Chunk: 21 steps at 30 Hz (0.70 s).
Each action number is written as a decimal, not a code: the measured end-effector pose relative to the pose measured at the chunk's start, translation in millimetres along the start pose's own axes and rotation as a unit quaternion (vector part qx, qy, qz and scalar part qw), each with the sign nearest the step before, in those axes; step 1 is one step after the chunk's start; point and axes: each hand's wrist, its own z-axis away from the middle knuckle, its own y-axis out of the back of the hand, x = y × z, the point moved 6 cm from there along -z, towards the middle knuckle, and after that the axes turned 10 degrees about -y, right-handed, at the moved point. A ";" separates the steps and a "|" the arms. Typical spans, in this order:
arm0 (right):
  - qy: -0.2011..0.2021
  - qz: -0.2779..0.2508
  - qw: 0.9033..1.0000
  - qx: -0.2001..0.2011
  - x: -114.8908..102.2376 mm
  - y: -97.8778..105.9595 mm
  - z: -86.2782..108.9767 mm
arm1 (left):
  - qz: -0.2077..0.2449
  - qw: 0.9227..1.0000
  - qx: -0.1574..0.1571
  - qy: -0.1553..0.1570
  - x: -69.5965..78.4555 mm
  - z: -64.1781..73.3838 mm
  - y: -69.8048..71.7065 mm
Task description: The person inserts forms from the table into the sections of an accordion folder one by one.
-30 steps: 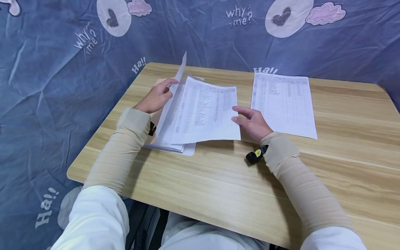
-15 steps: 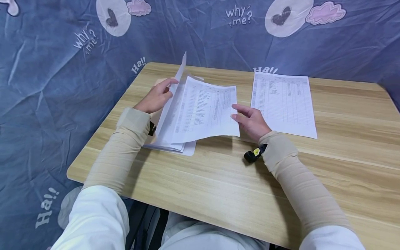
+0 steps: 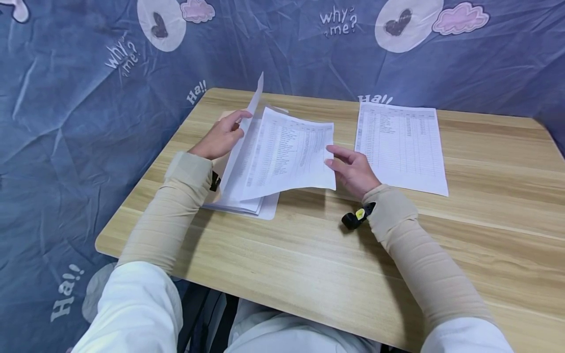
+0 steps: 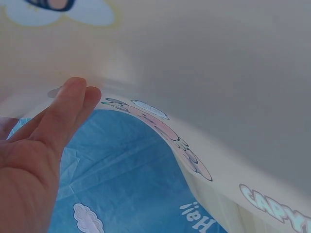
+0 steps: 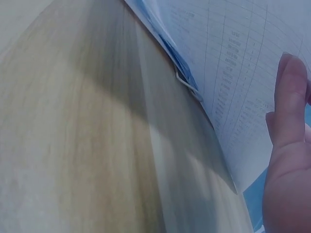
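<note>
My left hand (image 3: 219, 136) holds up the front cover (image 3: 255, 97) of a folder on the left of the table. In the left wrist view the cover's outside (image 4: 218, 73) shows cartoon prints and partial lettering, with fingers lying against it. My right hand (image 3: 356, 171) pinches the right edge of a printed table sheet (image 3: 289, 159) between thumb and fingers. This sheet is lifted and bowed, its left part over the papers in the folder. From the right wrist, the sheet's underside (image 5: 228, 63) rises off the table at a slant.
A second printed sheet (image 3: 401, 147) lies flat at the back right of the wooden table (image 3: 273, 255). A patterned blue cloth (image 3: 282, 49) hangs behind and to the left. Under the papers, a pale folder corner (image 3: 269, 211) sticks out.
My right hand has shifted slightly left and away from me, so the sheet's near right corner has risen and it bows more. The left hand stays put on the cover.
</note>
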 end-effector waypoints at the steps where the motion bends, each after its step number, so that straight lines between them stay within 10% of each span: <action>1: 0.000 -0.002 1.000 0.001 -0.2 -0.2 0.2 | 0.000 1.000 0.000 0.000 0.0 0.0 -0.1; 12: 0.000 -0.031 0.999 -0.015 4.8 -5.1 -0.2 | -0.002 1.000 -0.003 -0.001 -1.3 -0.4 -0.1; 21: 0.010 0.047 0.999 -0.017 8.6 -10.3 -1.0 | -0.005 1.000 -0.002 0.000 -0.6 -0.2 0.9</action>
